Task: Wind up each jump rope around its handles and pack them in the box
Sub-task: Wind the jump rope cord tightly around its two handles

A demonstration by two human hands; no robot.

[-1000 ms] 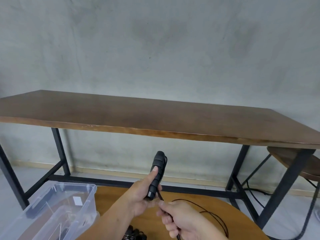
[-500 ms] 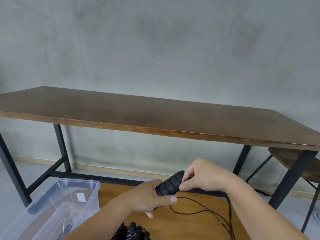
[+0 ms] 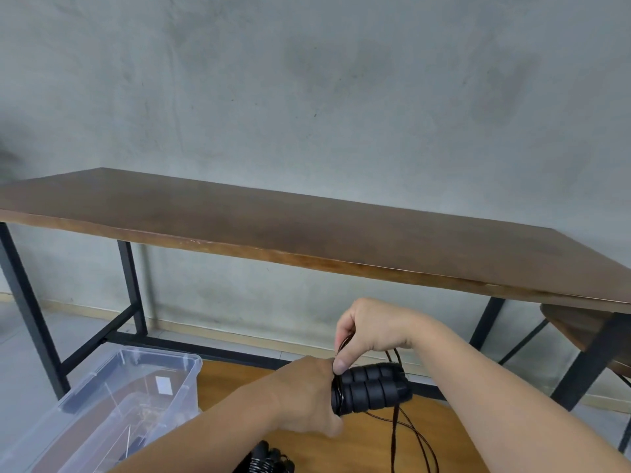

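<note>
I am holding the two black handles side by side in my left hand, fingers clenched round their near end, just above the round wooden desk. My right hand is pinching the thin cord between thumb and fingers right over the handles, where a few turns are already sitting beside my left fist. The rest of the cord is hanging off the far end and trailing down over the desk.

To wind well, I am keeping the handles pressed together so they cannot scissor apart, and I am trying to lay each turn snug against the last one, working outward along the foam. I think light, steady tension matters most: slack would let the loops slide off the end.

The clear box is sitting open at my left. More wound handles are lying at the bottom edge, by my left forearm.
</note>
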